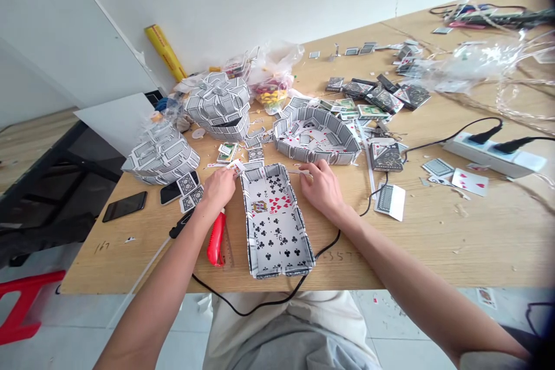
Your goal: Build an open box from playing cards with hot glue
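An open rectangular box made of playing cards (277,237) lies near the table's front edge, its inside showing clubs and hearts. At its far left corner, my left hand (218,189) is closed on a small piece of card (236,166). My right hand (321,188) rests beyond the box's right side with its fingers curled near a thin pale strip; what they hold, if anything, is too small to name. Just behind stands a fan-shaped card tray (316,136) with loose cards inside. A red-handled tool (216,240) lies left of the box.
Two card-built boxes (160,156) (219,105) stand at the left. Phones (125,206) lie near the left edge. A power strip (494,153) sits at the right, its black cable running past the box. Card packs (384,98) lie behind.
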A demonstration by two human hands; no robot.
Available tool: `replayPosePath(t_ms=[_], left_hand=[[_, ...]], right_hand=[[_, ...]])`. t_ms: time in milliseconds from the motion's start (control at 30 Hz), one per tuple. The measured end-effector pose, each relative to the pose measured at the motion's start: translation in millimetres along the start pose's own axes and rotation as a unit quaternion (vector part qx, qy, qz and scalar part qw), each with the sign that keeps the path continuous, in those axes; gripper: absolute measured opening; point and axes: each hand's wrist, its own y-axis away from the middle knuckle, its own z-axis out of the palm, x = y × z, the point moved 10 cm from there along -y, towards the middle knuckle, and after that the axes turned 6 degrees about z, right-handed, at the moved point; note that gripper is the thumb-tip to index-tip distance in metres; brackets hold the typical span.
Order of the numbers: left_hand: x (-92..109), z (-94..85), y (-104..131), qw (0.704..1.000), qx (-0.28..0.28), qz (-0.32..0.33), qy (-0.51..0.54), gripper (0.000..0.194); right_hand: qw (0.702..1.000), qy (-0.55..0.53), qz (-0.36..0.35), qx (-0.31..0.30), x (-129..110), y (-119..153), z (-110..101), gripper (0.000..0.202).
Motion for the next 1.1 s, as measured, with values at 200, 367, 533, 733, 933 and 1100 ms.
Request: replayPosePath(t_ms=[200, 367, 533, 733, 933, 1100], left_hand=[[-18.7, -35.9, 15.0, 0.997, 0.070, -0.027, 0.024, 0.029], [-30.5, -70.7, 49.9, 0.956, 0.158, -0.030, 0.245, 0.021], [-10.9, -53.9, 95.8, 0.753, 0.107, -0.080, 0.644, 0.026], [36.4, -8.3, 138.3, 0.605, 0.033, -0.121, 0.786, 0.037], [59.3, 30.6, 173.9, 0.593, -0.006, -0.151, 0.791, 0.046], [58.5, 31.7, 182.7, 0.599, 0.022, -0.149, 0.787, 0.049]], right_hand=[[1.000, -0.002, 0.002, 0.013, -0.6, 1.9, 0.0, 0.030], [1.000, -0.010, 0.005, 0.022, -0.6, 0.1, -3.9, 0.030], [0.997, -0.066, -0.023, 0.011, -16.0, -0.3, -11.1, 0.027], [0.992, -0.118, -0.050, 0.000, -29.4, 0.9, -14.3, 0.030], [0.985, -0.172, -0.010, 0.000, -45.6, 4.1, -40.7, 0.022], [0.930, -0.243, -0.017, -0.275, -106.2, 42.1, -27.5, 0.032]])
